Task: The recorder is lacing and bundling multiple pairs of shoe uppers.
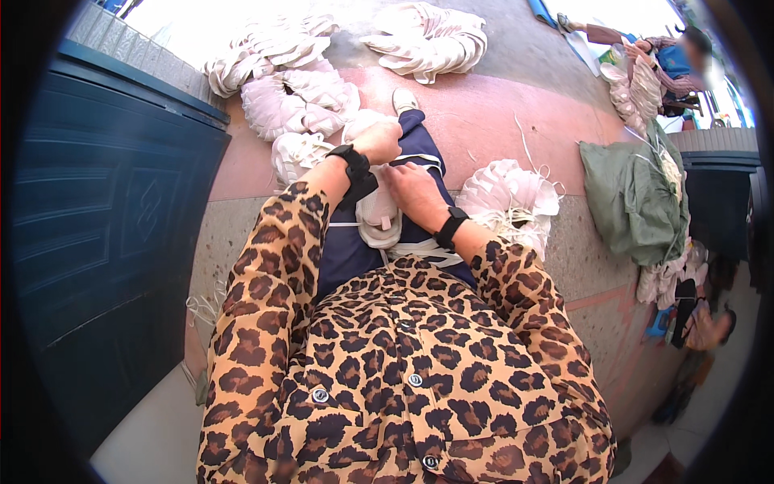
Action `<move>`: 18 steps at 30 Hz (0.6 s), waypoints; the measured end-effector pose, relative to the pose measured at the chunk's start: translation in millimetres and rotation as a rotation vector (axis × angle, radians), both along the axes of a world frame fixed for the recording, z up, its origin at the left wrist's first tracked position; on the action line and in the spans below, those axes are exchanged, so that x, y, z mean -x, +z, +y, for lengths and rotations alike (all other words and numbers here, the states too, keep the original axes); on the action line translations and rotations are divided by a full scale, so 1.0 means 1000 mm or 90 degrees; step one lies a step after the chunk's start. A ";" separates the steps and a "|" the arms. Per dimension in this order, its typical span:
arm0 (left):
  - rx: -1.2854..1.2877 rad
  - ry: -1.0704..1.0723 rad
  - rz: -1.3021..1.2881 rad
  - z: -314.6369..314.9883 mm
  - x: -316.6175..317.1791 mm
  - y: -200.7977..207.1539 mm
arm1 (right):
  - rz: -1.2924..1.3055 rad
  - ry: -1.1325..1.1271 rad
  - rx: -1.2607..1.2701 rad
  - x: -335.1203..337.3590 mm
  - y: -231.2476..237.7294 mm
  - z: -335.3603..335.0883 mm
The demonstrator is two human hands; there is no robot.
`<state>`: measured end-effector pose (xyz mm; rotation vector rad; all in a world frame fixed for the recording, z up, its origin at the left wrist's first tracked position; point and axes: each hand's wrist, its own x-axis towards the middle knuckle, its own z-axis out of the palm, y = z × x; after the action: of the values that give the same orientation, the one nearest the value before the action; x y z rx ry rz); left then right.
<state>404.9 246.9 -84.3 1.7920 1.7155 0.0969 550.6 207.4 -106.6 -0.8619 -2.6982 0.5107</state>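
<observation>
A pale pinkish-white shoe upper (pixel 378 216) lies across my lap between my thighs, its rounded heel end toward me. My left hand (pixel 379 143) is closed in a fist just beyond it; whatever it pinches is too small to make out. Bent over the far part of the upper, my right hand (pixel 417 194) has its fingers closed on it. White laces (pixel 427 256) lie across my dark blue trousers. A ring of bundled pale uppers (pixel 509 202) with loose laces is on the floor beside my right leg.
More bundled uppers (pixel 298 101) are piled at the far left, beside a dark blue door (pixel 121 194). Another ring of them (pixel 426 40) lies farther ahead. On the right stands a green sack (pixel 633 198). Other people sit at the far right among similar bundles.
</observation>
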 end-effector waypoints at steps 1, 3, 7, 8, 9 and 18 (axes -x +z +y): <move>0.110 -0.009 0.001 0.006 0.000 0.001 | -0.048 0.030 -0.077 0.002 0.001 -0.001; 0.152 -0.025 0.019 0.010 0.004 0.002 | -0.069 0.031 -0.183 0.008 0.002 -0.001; 0.275 0.185 -0.212 0.008 0.023 0.003 | -0.126 0.059 -0.233 0.015 0.012 0.012; 0.248 0.287 -0.350 0.006 0.028 0.002 | -0.106 0.111 -0.193 0.017 0.017 0.018; 0.215 0.389 -0.487 0.004 0.033 0.003 | -0.119 0.154 -0.139 0.019 0.024 0.023; 0.285 0.379 -0.442 0.002 0.011 0.006 | 0.580 -0.046 -0.379 -0.048 0.226 0.079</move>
<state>393.8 248.9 -78.0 0.7498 1.5215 0.4825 598.6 286.2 119.5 -0.3984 -1.7980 0.0265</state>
